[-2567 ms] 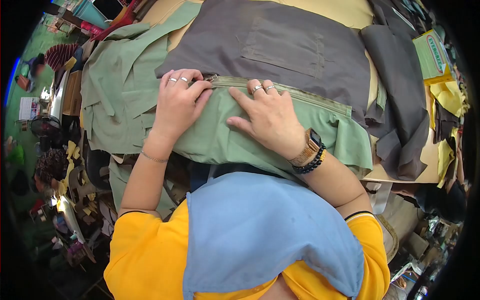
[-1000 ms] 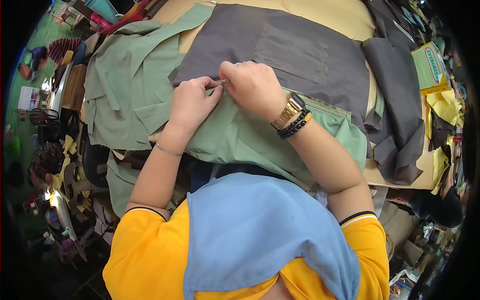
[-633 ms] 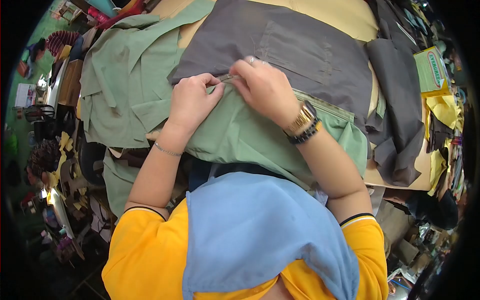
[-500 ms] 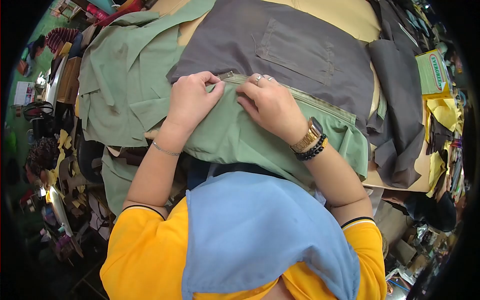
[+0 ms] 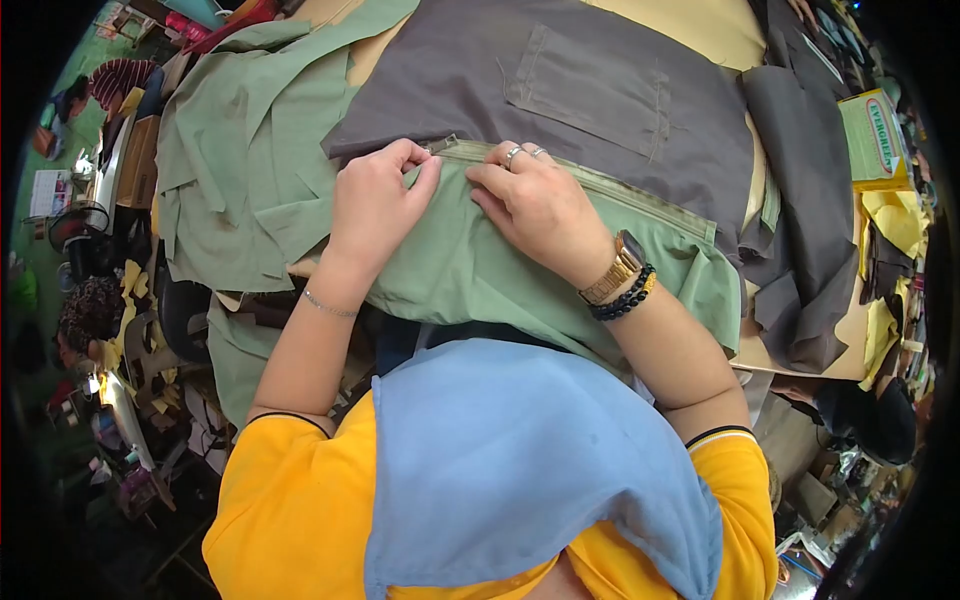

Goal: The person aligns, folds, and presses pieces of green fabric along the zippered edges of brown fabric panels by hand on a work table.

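A zipper (image 5: 640, 200) runs along the seam between a dark grey fabric panel (image 5: 450, 70) and green fabric (image 5: 450, 250). Its metal slider (image 5: 441, 144) sits near the left end. My left hand (image 5: 385, 195) pinches the fabric edge just left of the slider, thumb and forefinger together. My right hand (image 5: 540, 205), with two rings, is to the right of the slider, its fingers curled on the zipper edge and pressing the green fabric. A stitched pocket (image 5: 590, 90) shows on the grey panel.
Green fabric pieces (image 5: 230, 160) lie to the left, and a dark grey piece (image 5: 805, 200) lies to the right on the tan tabletop (image 5: 690, 30). A green and yellow box (image 5: 872, 140) stands at the right edge. At the far left are a fan and other people.
My right hand has come away from the slider and moved right along the zipper. The slider is uncovered now. My left hand and the fabric have shifted slightly left.
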A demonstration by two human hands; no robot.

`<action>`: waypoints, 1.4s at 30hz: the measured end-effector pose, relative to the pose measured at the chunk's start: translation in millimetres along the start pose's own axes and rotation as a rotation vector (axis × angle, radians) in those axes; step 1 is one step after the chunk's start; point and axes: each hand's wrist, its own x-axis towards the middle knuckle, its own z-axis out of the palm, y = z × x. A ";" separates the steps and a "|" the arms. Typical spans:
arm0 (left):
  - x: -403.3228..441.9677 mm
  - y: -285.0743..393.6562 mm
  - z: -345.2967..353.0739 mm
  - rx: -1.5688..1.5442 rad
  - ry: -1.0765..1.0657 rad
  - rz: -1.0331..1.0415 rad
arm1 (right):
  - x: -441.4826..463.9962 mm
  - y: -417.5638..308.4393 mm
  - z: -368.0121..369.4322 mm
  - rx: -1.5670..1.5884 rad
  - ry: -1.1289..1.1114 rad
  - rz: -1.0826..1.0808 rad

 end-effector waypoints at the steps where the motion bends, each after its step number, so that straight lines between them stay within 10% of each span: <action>1: 1.3 -0.1 0.2 0.008 -0.007 -0.014 | -0.1 0.4 0.0 -0.004 0.001 -0.007; 42: 26.6 -23.1 -33.7 -0.089 -0.241 -0.210 | -1.0 -3.6 8.6 -0.148 -0.043 -0.008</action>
